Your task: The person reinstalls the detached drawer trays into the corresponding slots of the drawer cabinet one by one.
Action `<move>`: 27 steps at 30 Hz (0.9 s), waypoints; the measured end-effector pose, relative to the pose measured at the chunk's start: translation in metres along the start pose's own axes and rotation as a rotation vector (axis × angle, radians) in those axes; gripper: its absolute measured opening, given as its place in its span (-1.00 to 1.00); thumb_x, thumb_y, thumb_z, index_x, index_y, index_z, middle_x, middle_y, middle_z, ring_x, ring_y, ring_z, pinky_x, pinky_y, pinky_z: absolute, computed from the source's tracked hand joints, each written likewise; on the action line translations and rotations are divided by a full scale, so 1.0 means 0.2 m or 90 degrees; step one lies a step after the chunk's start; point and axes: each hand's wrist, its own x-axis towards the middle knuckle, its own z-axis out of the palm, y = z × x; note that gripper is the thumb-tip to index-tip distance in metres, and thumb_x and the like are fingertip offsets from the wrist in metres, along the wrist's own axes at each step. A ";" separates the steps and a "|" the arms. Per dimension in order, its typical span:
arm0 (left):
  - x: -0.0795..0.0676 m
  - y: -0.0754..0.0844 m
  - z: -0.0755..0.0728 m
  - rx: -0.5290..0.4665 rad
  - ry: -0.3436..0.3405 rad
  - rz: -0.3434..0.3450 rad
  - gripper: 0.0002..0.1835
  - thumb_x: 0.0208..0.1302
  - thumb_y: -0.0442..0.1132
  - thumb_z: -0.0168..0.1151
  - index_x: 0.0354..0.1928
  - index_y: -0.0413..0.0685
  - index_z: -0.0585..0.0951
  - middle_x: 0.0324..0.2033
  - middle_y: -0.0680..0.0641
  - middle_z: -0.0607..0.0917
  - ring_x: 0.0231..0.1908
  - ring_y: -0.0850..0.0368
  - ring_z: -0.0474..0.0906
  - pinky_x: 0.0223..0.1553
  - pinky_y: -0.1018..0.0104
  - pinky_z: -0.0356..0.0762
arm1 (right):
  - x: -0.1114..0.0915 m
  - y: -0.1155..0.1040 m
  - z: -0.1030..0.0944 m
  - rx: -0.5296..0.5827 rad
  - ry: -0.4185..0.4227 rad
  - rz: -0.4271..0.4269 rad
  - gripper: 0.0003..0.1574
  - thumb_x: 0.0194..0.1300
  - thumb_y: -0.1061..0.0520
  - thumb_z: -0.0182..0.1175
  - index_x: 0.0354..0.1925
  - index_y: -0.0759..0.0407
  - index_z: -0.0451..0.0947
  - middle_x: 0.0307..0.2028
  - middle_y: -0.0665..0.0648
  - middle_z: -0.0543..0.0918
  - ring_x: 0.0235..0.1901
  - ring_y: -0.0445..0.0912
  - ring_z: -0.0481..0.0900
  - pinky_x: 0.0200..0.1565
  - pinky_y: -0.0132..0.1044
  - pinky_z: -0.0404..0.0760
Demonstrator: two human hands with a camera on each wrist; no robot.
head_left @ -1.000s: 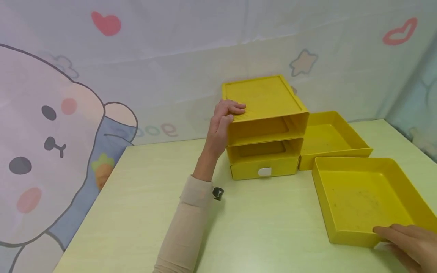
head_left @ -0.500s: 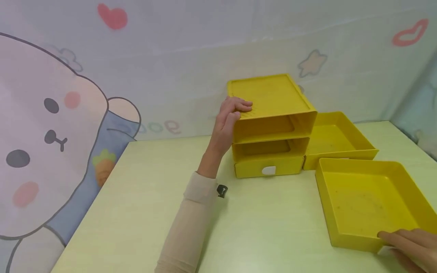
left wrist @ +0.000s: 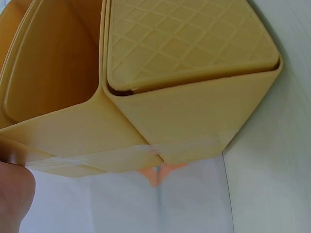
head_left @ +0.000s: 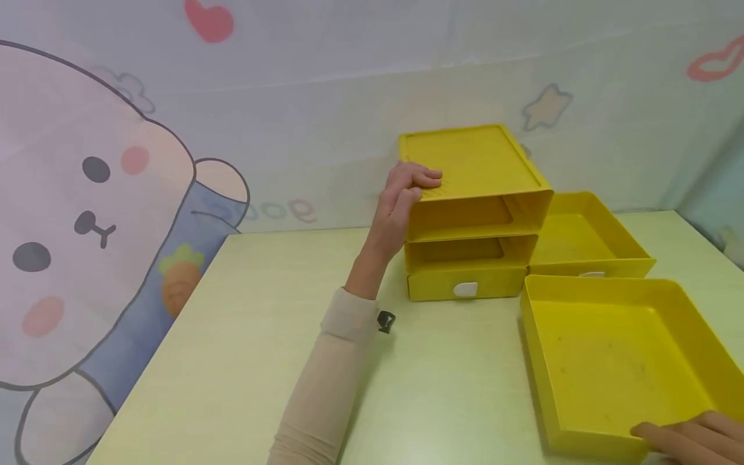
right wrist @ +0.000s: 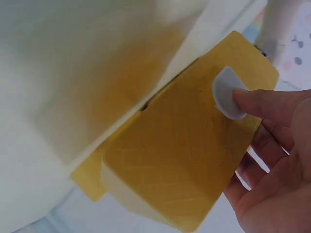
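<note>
My left hand [head_left: 401,197] grips the top left front corner of a yellow drawer cabinet [head_left: 479,158], its fingers bent over the top and its thumb by the front edge. The cabinet's upper two slots stand without drawers; a drawer [head_left: 494,282] with a white tab fills the lowest. At the right, my right hand [head_left: 694,442] pinches the front wall of a pulled-out yellow drawer [head_left: 610,361]. Its thumb presses the white tab [right wrist: 226,92] in the right wrist view, and the fingers reach over the rim. Nothing but faint marks shows inside that drawer.
A second loose drawer [head_left: 587,223] stands right of the cabinet, behind the held one. The pale table [head_left: 250,336] reaches back to a printed cloth [head_left: 337,97]. A small black object [head_left: 385,321] shows by the left cuff.
The held drawer has shifted left and nearer to me with my right hand, relative to the cabinet. My left hand keeps its place on the cabinet. The head view has turned slightly left.
</note>
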 end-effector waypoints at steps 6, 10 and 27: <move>0.00 0.01 0.00 -0.004 0.010 -0.009 -0.54 0.43 -0.31 -0.29 -0.11 -0.38 0.66 0.02 -0.33 0.70 0.19 -0.16 0.49 0.67 0.10 -0.19 | 0.17 -0.13 -0.03 0.040 0.014 -0.069 -0.27 0.71 -0.24 -0.23 -0.22 -0.04 0.83 -0.43 -0.48 0.56 -0.47 -0.50 0.30 -0.45 -0.68 0.25; 0.00 0.01 0.00 -0.007 0.009 -0.004 -0.53 0.44 -0.31 -0.29 -0.11 -0.39 0.66 0.02 -0.35 0.69 0.18 -0.17 0.49 0.67 0.08 -0.19 | 0.23 -0.18 -0.05 0.040 -0.024 -0.063 -0.29 0.69 -0.30 -0.27 -0.08 -0.13 0.80 -0.39 -0.59 0.35 -0.41 -0.53 0.23 -0.41 -0.70 0.16; 0.00 0.01 0.00 0.003 0.001 0.001 -0.53 0.44 -0.30 -0.30 -0.09 -0.38 0.65 0.04 -0.34 0.69 0.19 -0.16 0.50 0.67 0.09 -0.19 | 0.37 -0.24 -0.04 0.063 -0.141 -0.134 -0.44 0.67 -0.27 -0.22 0.17 -0.23 0.67 -0.31 -0.58 0.21 -0.34 -0.54 0.16 -0.37 -0.63 0.05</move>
